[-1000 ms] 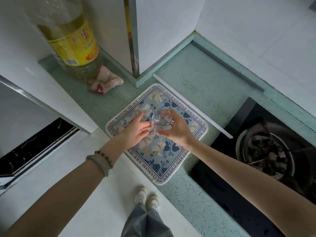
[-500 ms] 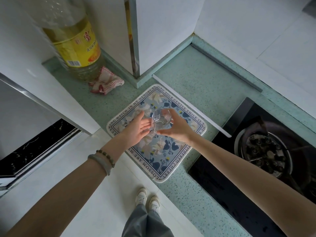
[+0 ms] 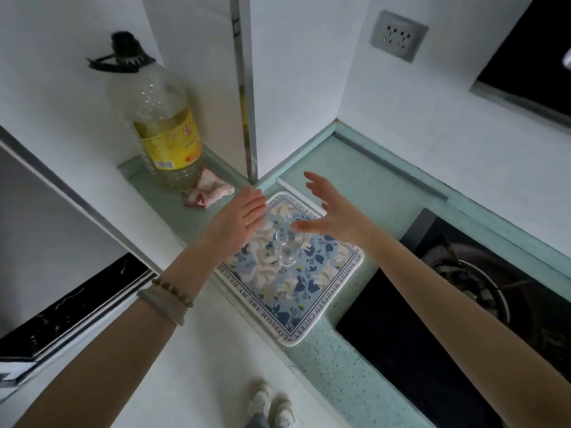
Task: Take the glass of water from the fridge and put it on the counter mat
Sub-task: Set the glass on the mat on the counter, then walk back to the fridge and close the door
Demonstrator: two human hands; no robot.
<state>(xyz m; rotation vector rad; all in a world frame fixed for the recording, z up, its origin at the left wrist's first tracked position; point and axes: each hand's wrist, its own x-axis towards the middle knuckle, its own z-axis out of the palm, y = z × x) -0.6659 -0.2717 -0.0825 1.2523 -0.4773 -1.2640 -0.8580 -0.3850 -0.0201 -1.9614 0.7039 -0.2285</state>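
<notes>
A small clear glass of water (image 3: 286, 247) stands upright on the blue-and-white floral counter mat (image 3: 296, 291), near the mat's middle. My left hand (image 3: 239, 219) hovers just to the glass's left with fingers spread and holds nothing. My right hand (image 3: 330, 211) hovers above and to the right of the glass, fingers also apart and empty. Neither hand touches the glass.
A big oil bottle (image 3: 160, 125) and a crumpled red-and-white cloth (image 3: 208, 193) sit at the back left of the green counter (image 3: 340, 375). A black gas hob with a burner (image 3: 482, 288) lies right of the mat. A wall socket (image 3: 398, 35) is above.
Both hands have let go of the glass and lifted away with fingers spread; the glass now stands alone on the mat. The camera has tilted upward.
</notes>
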